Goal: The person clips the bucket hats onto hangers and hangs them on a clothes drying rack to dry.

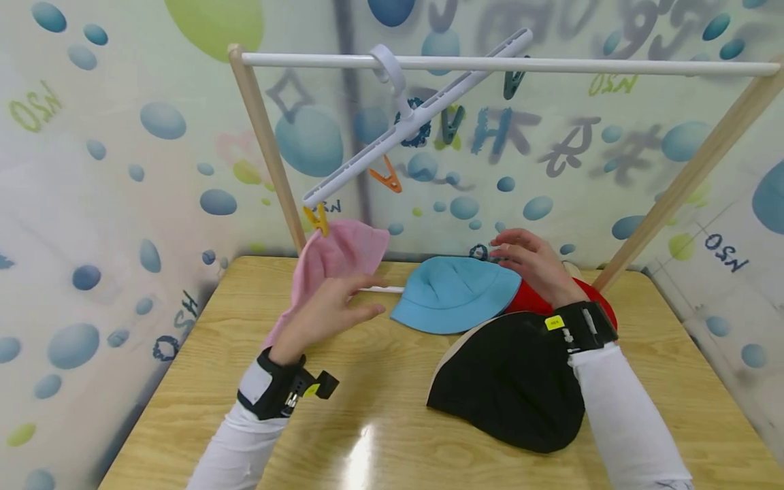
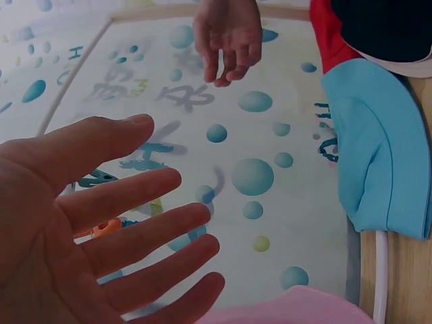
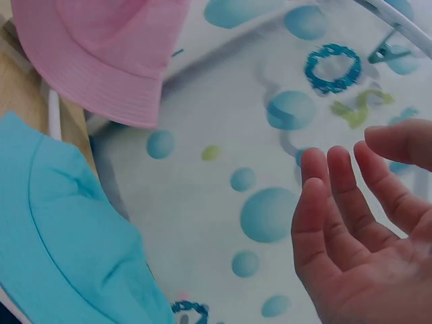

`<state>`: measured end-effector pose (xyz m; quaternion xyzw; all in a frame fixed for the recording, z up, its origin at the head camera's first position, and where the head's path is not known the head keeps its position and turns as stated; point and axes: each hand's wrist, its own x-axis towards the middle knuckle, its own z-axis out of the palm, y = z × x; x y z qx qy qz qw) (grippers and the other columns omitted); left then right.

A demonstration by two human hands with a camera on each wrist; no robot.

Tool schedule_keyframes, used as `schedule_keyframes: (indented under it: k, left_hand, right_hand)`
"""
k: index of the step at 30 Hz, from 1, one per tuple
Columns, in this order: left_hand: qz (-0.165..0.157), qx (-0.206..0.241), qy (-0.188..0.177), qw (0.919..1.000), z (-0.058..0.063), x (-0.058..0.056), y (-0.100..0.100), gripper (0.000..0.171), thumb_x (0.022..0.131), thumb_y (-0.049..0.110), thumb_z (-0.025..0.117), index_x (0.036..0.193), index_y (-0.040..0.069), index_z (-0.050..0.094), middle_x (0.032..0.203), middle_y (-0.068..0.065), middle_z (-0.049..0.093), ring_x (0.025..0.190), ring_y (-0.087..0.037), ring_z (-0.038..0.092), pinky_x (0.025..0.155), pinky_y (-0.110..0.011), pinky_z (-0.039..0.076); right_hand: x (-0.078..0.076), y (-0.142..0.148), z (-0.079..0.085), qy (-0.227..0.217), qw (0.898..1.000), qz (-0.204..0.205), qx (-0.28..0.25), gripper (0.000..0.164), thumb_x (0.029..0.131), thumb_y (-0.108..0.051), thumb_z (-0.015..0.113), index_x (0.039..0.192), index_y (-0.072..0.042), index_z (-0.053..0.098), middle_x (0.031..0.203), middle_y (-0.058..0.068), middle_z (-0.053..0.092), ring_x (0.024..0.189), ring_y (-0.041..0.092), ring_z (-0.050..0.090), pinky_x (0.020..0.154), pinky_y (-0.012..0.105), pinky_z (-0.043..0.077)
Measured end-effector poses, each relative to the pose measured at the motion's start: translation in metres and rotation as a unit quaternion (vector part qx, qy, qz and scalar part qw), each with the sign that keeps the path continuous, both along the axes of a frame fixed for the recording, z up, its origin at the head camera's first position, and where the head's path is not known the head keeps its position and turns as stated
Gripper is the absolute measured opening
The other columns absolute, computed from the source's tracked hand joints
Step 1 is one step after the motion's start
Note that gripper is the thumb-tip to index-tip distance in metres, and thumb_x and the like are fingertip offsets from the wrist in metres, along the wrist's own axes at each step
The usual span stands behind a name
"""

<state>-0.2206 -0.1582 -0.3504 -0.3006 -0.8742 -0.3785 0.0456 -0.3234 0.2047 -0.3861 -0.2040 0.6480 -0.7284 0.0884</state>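
My left hand (image 1: 327, 313), fingers spread and holding nothing, is in front of a pink bucket hat (image 1: 349, 252). That hat hangs from a yellow clothespin (image 1: 318, 219) at the low left end of a white hanger (image 1: 416, 119), which tilts on the rack's bar. My right hand (image 1: 535, 265) is raised with loosely bent fingers and nothing in them, at the right of a light blue bucket hat (image 1: 456, 292). A black hat (image 1: 511, 381) with a beige edge lies below that hand on the table. Partly hidden behind it is a red hat (image 1: 529, 298).
A white bar (image 1: 582, 66) on wooden posts (image 1: 692, 170) spans the table (image 1: 208, 408). An orange clothespin (image 1: 387, 177) and dark green clothespins (image 1: 452, 125) hang from the hanger. A patterned wall covering (image 1: 177, 224) stands close behind.
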Motion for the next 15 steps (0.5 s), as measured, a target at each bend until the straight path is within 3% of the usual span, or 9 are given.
schedule_keyframes:
  k: [6, 8, 12, 15]
  left_hand:
    - [-0.029, -0.032, -0.015, 0.9989, -0.007, -0.001, 0.005, 0.039, 0.088, 0.017, 0.072, 0.125, 0.007, 0.064, 0.12, -0.003, 0.065, 0.086, -0.012, 0.059, 0.082, -0.032, 0.048]
    - [-0.042, -0.037, -0.017, 0.9983, -0.009, -0.002, 0.006, 0.04, 0.088, 0.017, 0.071, 0.126, 0.006, 0.063, 0.122, -0.005, 0.065, 0.091, -0.013, 0.061, 0.085, -0.034, 0.048]
    - [-0.063, -0.051, 0.001, 0.9968, -0.015, -0.002, 0.009, 0.043, 0.089, 0.017, 0.071, 0.128, 0.005, 0.061, 0.125, -0.007, 0.063, 0.106, -0.017, 0.06, 0.093, -0.036, 0.045]
    - [-0.073, -0.071, 0.03, 0.9944, -0.022, -0.003, 0.013, 0.042, 0.088, 0.02, 0.071, 0.127, 0.005, 0.061, 0.124, -0.007, 0.063, 0.108, -0.018, 0.06, 0.093, -0.034, 0.045]
  right_hand:
    - [0.012, 0.025, -0.001, 0.005, 1.0, 0.003, -0.019, 0.019, 0.101, -0.005, 0.046, 0.117, -0.01, 0.056, 0.116, 0.004, 0.057, 0.103, 0.018, 0.059, 0.092, 0.025, 0.046]
    - [0.017, 0.032, -0.003, 0.005, 1.0, -0.001, -0.022, 0.02, 0.101, -0.004, 0.046, 0.117, -0.009, 0.056, 0.117, 0.004, 0.057, 0.104, 0.017, 0.059, 0.092, 0.024, 0.046]
    - [0.026, 0.045, -0.008, 0.005, 0.999, -0.019, -0.037, 0.022, 0.101, -0.003, 0.046, 0.118, -0.008, 0.057, 0.117, 0.003, 0.059, 0.104, 0.017, 0.059, 0.091, 0.023, 0.046]
    - [0.031, 0.054, -0.014, 0.0, 0.998, -0.037, -0.054, 0.023, 0.1, -0.002, 0.046, 0.118, -0.008, 0.059, 0.116, 0.003, 0.061, 0.103, 0.017, 0.06, 0.091, 0.023, 0.046]
